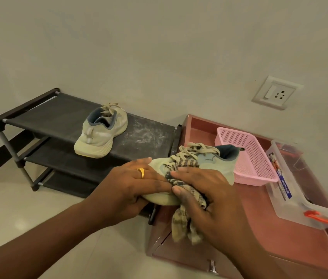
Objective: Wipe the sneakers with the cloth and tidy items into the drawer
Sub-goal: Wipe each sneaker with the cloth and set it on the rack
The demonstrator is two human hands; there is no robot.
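Observation:
A pale green sneaker [215, 160] with beige laces is held over the open reddish drawer [199, 125]. My left hand [133, 186], wearing a gold ring, grips its toe end. My right hand [205, 190] presses a striped beige and grey cloth [183, 220] against the sneaker's side, the cloth's loose end hanging below. The second sneaker [100, 133] sits on the top shelf of the black shoe rack [58, 117], heel toward me.
In the drawer, a pink perforated basket [251, 158] sits beside a clear plastic box [292, 194] with orange clasps. A wall socket [275, 95] is above. The rack's top shelf shows dusty smears right of the shoe. The drawer's metal knob [212, 266] faces me.

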